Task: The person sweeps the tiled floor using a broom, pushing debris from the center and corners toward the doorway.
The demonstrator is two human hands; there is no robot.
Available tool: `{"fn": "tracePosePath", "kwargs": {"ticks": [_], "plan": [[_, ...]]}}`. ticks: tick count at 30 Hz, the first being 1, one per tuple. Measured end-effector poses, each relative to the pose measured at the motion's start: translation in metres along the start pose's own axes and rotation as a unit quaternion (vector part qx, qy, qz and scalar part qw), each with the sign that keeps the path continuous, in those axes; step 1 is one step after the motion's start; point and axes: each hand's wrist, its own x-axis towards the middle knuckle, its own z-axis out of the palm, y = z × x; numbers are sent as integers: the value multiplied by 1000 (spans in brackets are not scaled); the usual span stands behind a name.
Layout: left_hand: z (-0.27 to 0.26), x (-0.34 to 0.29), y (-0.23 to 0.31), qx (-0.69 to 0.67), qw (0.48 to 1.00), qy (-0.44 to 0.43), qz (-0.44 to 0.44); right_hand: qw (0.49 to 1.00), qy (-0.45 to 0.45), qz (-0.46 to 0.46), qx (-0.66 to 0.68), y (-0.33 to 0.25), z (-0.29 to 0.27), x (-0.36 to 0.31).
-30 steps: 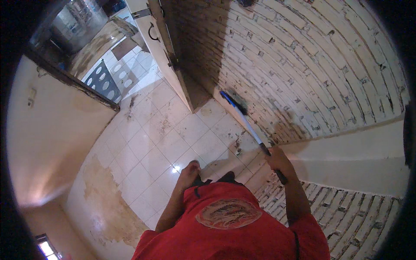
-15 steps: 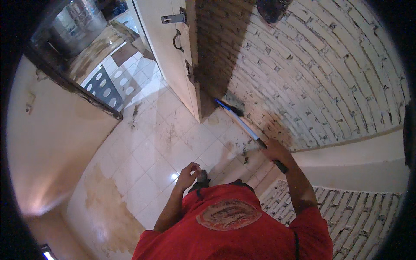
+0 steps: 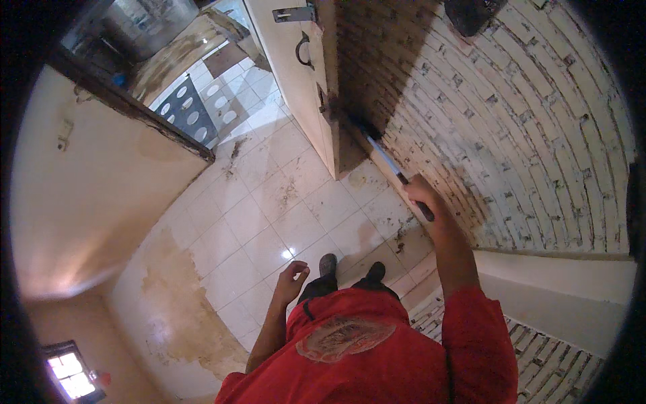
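Observation:
My right hand [image 3: 421, 192] is closed round the black grip of a long-handled brush [image 3: 385, 156], whose shaft is pale blue and silver. Its dark head, with what look like black bristles, meets the foot of the brick-patterned wall [image 3: 471, 141] beside the door [image 3: 303, 74]; shadow hides part of it. Low in front of my body hangs my left hand [image 3: 289, 281], fingers loosely curled and a gap at the thumb, with nothing visible in it. My dark shoes stand on the tiled floor [image 3: 269, 215] just beyond it.
Dirt smudges [image 3: 289, 192] mark the tiles. The door stands ajar, its edge toward me. Through the doorway lie a dark mat with pale ovals [image 3: 185, 111] and a large metal vessel [image 3: 155, 27]. A small window [image 3: 70, 377] shows at lower left. Pale ledge [image 3: 558, 286] runs along the right.
My right arm has reached farther forward, and the brush head has gone from near the floor up to the wall base by the door. My view has shifted, bringing the window and both shoes into sight.

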Motion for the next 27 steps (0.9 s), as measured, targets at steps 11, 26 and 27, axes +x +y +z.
{"fn": "tracePosePath", "kwargs": {"ticks": [11,26,27], "plan": [[48,44,34,-6,996,-59,63,989,42,108,92,82,51,-230],[-32,260,350,99,815,455,345,983,101,7,154,105,39,-198],[-27,275,373,98,820,454,334,982,105,17,157,134,57,-205]]}}
